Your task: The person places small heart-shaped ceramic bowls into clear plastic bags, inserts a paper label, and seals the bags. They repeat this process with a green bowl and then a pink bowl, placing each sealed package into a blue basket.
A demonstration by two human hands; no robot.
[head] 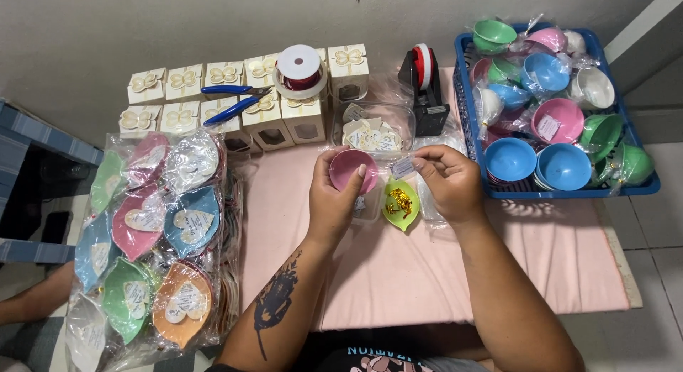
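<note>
1. Left edge of the tabletop: a stack of wrapped leaf-shaped dishes (153, 237) in pink, blue, green and orange, each sealed in clear film with a heart-shaped tag. These appear to be finished pieces.
2. Back left corner: two rows of small cream gift boxes (213, 94) with bow tops. Blue-handled pliers (231, 100) lie across them, and a ribbon spool (300, 69) sits on the right-hand boxes.
3. Centre, on the pink cloth (427, 272): the left hand (334, 197) grips a small pink bowl (351, 168), thumb on its rim and fingers curled beneath, holding it tilted just above the cloth.
4. Just behind the hands: a clear plastic tub (373, 126) holding loose cream paper tags.
5. Between the hands: a green leaf-shaped dish (402, 205) lies on the cloth, with gold-wrapped pieces inside; it is not yet wrapped.
6. Right of centre: the right hand (449, 183) pinches a small white tag (403, 167) between thumb and forefinger, close beside the pink bowl.
7. Back edge, centre right: a black tape dispenser (425, 94) loaded with a red-and-white roll.
8. Back right corner: a blue basket (466, 116) filled with round bowls in pink, blue, green and white, several in clear bags. Judging by this full basket, much work seems left.
</note>
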